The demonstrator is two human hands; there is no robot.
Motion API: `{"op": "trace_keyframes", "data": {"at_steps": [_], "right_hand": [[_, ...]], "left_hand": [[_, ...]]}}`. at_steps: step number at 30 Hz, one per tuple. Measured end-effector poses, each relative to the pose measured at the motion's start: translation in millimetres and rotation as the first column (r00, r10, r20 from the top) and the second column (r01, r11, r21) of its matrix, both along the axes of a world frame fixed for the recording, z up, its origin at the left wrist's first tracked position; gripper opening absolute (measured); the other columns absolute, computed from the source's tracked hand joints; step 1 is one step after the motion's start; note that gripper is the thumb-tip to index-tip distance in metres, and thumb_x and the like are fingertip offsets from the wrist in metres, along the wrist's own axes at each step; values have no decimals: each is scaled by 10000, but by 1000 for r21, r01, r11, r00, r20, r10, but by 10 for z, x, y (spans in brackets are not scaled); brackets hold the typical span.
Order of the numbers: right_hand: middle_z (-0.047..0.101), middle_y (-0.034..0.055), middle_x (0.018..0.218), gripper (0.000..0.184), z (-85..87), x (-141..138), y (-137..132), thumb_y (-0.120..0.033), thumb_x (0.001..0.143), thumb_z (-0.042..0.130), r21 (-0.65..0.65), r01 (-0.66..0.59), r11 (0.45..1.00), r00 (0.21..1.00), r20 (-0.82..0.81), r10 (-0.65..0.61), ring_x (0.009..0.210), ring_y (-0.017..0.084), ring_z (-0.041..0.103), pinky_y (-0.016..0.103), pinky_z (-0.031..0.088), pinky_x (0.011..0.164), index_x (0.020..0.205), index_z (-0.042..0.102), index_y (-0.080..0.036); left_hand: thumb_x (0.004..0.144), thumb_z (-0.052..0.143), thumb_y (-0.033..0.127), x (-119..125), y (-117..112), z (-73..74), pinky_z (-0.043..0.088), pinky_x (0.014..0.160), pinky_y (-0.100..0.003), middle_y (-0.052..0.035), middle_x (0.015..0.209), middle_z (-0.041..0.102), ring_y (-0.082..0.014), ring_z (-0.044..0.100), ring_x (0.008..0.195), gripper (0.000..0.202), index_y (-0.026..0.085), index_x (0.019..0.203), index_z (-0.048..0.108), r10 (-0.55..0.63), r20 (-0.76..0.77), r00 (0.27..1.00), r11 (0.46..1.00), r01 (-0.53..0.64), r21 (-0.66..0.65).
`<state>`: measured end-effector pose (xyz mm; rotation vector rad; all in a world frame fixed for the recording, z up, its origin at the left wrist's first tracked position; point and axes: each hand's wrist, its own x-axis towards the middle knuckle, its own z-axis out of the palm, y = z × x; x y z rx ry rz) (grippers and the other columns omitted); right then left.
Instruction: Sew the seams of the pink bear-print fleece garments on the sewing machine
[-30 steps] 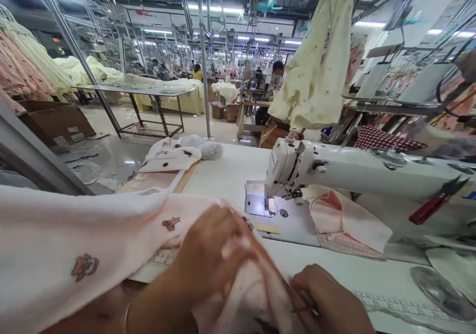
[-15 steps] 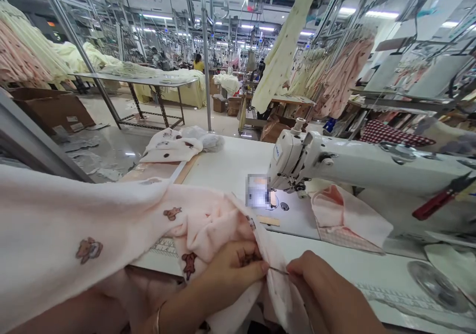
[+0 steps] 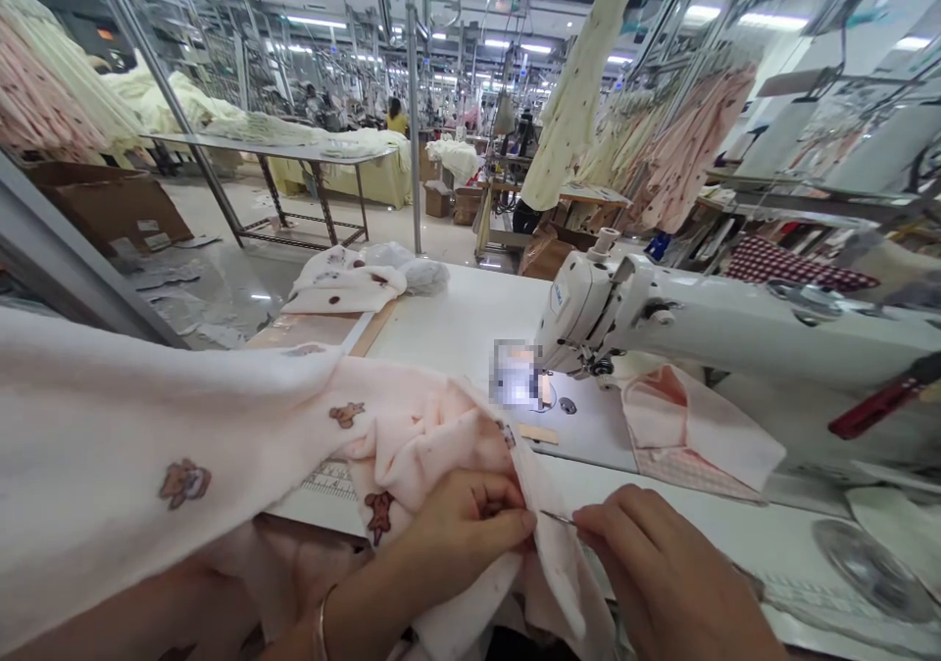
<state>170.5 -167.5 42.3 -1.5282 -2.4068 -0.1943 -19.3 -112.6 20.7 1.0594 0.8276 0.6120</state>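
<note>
Tube lights [image 3: 316, 23] were observed lit overhead, while a metal-legged table [image 3: 357, 158] and cardboard box [image 3: 110, 208] were noted on glossy flooring [image 3: 246, 271].

Pale cloth [image 3: 275, 127] lies on the metal table [image 3: 250, 146]. Left of the table, a carton [image 3: 103, 212] sits near hanging garments [image 3: 44, 92]. Right of it are a pole [image 3: 413, 102], smaller cartons [image 3: 467, 206] and a hanging yellow garment [image 3: 577, 102]; beyond it, a person [image 3: 397, 122] in yellow.

Head view: from above near edge of bench [image 3: 448, 313], facing forward, down
Left hand [image 3: 460, 529], right hand [image 3: 654, 553]: closest
Sewing machine [image 3: 735, 313]: just beyond, frame right
Floor [image 3: 227, 274]: well off, past bench's far edge
</note>
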Motion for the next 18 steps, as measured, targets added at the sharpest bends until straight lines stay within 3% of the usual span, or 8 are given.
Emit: {"op": "trace_keyframes", "data": {"at_steps": [7,11,18], "right_hand": [[552,15,771,142,-4,18,-10,-171,840,469,-42,-13,999,1000,-9,13,662,186,558,290,407,526,901,541,-278],[549,4,780,135,-1,-29,-24,-248,916,398,-150,3,989,975,-220,-36,683,154,567,268,443,569,882,527,-269],[546,-14,769,179,-56,-37,-42,-309,930,379,-337,-50,940,842,-520,-142,690,121,559,223,453,608,853,533,-259]], "left_hand": [[655,629,297,-3,4,-35,370,621,-234,0,635,576,-111,498,616,199,100,650,604,2,24,1000,1000,-3,15],[675,632,306,-25,-4,-37,351,630,-233,-5,663,573,-115,481,645,211,96,674,613,-7,36,999,999,6,37],[691,619,296,-51,0,-15,349,652,-238,-2,666,558,-123,480,665,198,98,698,624,-20,59,998,996,15,85]]}}
